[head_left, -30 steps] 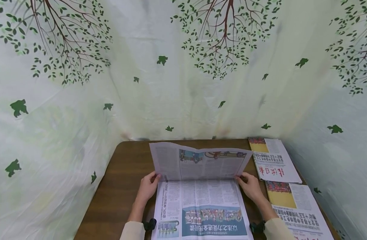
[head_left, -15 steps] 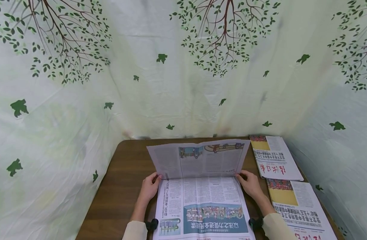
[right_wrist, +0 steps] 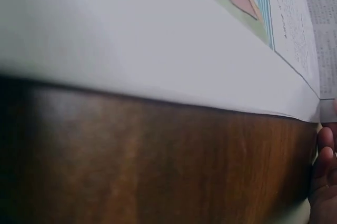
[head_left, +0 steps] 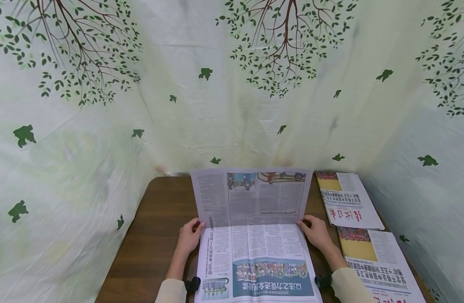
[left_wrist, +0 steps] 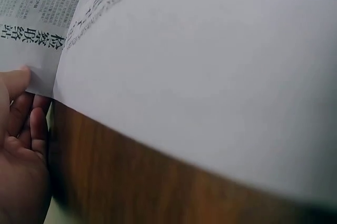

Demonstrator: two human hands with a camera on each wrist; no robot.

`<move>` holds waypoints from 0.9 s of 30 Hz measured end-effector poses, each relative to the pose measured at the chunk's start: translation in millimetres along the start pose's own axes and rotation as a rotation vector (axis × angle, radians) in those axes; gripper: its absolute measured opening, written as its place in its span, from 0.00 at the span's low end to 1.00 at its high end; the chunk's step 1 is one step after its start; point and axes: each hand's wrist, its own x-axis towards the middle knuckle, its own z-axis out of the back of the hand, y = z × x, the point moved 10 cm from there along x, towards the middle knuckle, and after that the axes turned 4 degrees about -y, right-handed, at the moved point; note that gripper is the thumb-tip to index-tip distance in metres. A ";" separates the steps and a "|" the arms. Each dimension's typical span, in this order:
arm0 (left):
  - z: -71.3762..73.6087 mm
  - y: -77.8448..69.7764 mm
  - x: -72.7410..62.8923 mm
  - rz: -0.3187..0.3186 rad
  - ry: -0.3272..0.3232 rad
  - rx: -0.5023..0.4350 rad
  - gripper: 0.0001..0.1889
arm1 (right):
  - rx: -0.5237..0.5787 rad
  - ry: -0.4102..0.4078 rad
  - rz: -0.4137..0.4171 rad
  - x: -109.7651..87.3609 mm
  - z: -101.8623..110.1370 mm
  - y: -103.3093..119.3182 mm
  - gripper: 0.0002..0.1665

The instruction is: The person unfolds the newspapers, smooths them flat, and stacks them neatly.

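A newspaper [head_left: 268,244] lies before me in the head view, its near half flat on the table and its far half standing up from a crosswise fold. At the left end of that fold my left hand [head_left: 189,235] pinches the paper's edge. The left wrist view shows that thumb [left_wrist: 18,81] on top of the sheet with the fingers beneath. My right hand [head_left: 316,233] pinches the opposite edge at the same height. Only part of the right hand's fingers [right_wrist: 325,161] shows at the border of the right wrist view, beside the sheet's edge.
Two folded newspapers lie along the table's right side, a far one [head_left: 349,202] and a near one [head_left: 380,265]. The brown wooden table [head_left: 148,235] ends at a leaf-printed curtain [head_left: 247,139] behind and at both sides.
The newspaper's raised far half has swung away from me, its top edge now higher in the view and straighter. Both hands keep their hold at the fold, almost in place.
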 end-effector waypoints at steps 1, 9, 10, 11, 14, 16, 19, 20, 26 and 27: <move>0.1 -0.2 0.5 0.001 -0.004 0.004 0.04 | -0.002 0.002 -0.003 0.8 -0.1 0.1 0.11; -1.3 0.8 2.3 -0.005 -0.030 0.006 0.08 | -0.025 -0.004 -0.018 2.4 -0.8 -3.5 0.10; -1.2 1.1 2.1 -0.004 -0.034 -0.001 0.10 | -0.025 -0.006 -0.024 2.2 -0.8 -4.3 0.10; -1.0 1.2 1.9 -0.003 -0.038 -0.011 0.12 | -0.021 -0.008 -0.029 1.9 -0.7 -4.8 0.10; -0.5 1.0 0.4 0.006 -0.045 -0.026 0.12 | -0.011 -0.013 -0.037 1.3 -1.0 -5.5 0.10; 0.3 -0.4 -0.7 0.006 -0.048 -0.021 0.09 | -0.009 -0.019 -0.034 1.2 -1.3 -5.4 0.10; 0.7 -3.4 -2.0 0.000 -0.048 -0.002 0.04 | -0.011 -0.029 -0.027 1.0 -1.4 -5.0 0.11; 0.8 -4.4 -2.4 -0.002 -0.046 0.000 0.03 | -0.009 -0.031 -0.025 0.9 -1.4 -5.0 0.11; -1.0 -4.5 -3.4 0.011 -0.018 -0.001 0.07 | -0.003 -0.032 -0.036 -1.1 -2.0 -7.1 0.12; -1.7 -4.1 -3.4 0.012 -0.011 -0.002 0.07 | -0.001 -0.032 -0.040 -1.4 -2.2 -7.5 0.12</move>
